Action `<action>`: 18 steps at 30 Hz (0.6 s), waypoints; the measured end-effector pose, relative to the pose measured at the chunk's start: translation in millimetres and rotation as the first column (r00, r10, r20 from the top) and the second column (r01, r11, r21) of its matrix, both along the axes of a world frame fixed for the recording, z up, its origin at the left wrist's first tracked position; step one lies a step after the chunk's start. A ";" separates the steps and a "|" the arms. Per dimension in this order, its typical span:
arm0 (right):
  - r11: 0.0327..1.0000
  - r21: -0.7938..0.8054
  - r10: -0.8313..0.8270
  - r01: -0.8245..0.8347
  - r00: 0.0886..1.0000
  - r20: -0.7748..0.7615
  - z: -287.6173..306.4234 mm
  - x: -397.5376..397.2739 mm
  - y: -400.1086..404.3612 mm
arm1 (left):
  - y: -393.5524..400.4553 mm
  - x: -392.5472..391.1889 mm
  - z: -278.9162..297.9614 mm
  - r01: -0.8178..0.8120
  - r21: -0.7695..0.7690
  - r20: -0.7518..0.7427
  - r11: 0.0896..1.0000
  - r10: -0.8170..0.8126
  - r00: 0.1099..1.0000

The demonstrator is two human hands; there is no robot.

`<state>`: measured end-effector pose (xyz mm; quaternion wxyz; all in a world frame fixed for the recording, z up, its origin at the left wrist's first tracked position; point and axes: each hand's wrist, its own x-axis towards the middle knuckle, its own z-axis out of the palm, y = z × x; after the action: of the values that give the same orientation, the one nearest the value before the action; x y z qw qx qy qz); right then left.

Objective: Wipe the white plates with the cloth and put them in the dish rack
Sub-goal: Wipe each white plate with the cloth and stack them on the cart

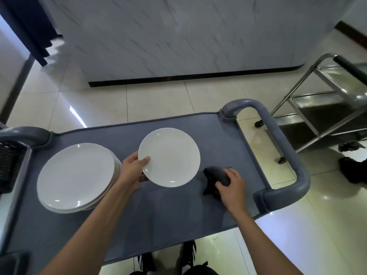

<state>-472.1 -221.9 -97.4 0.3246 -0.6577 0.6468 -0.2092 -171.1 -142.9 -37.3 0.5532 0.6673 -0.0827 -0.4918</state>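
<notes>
My left hand [133, 169] holds a white plate [170, 157] by its left rim, thumb on top, just above the blue-grey cart top [178, 211]. To the left sits a stack of several white plates [77, 177]. My right hand [231, 184] grips a dark cloth [215, 178] lying on the cart, right of the held plate. A dark slatted dish rack [8, 165] shows partly at the far left edge.
The cart has a curved grey handle [286, 147] at its right end. A steel trolley [325, 108] stands on the tiled floor to the right. A marble-patterned wall [178, 36] rises ahead. My shoes [168, 259] show below the cart's near edge.
</notes>
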 end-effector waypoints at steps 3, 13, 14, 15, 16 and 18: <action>0.990 -0.099 -0.073 0.098 0.971 0.230 30.9 -2.6 -6.4 | -0.8 -1.0 1.8 -0.015 -0.026 -0.008 1.000 0.014 1.000; 0.863 -0.289 0.449 -0.414 0.891 0.063 70.3 74.9 12.0 | -4.8 -16.2 13.8 0.010 -0.128 0.029 0.992 -0.007 1.000; 0.861 -0.278 0.455 -0.425 0.889 0.050 66.6 78.8 14.3 | -3.9 -16.6 15.6 0.009 -0.135 0.036 0.991 -0.004 0.999; 0.858 -0.269 0.463 -0.437 0.886 0.037 63.2 81.3 16.2 | -2.7 -16.8 17.2 0.006 -0.138 0.042 0.990 0.000 0.999; 0.850 -0.269 0.475 -0.453 0.880 0.019 59.9 83.5 17.7 | -1.1 -16.6 18.7 0.004 -0.138 0.047 0.990 0.002 0.999; 0.824 -0.290 0.501 -0.487 0.865 -0.030 55.0 87.9 21.9 | 2.5 -15.8 20.6 0.010 -0.141 0.057 0.990 -0.002 0.998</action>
<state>-384.2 -200.0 -42.4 0.2835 -0.8375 0.4091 -0.2254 -186.8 -140.5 -16.8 0.5949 0.6400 -0.1348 -0.4673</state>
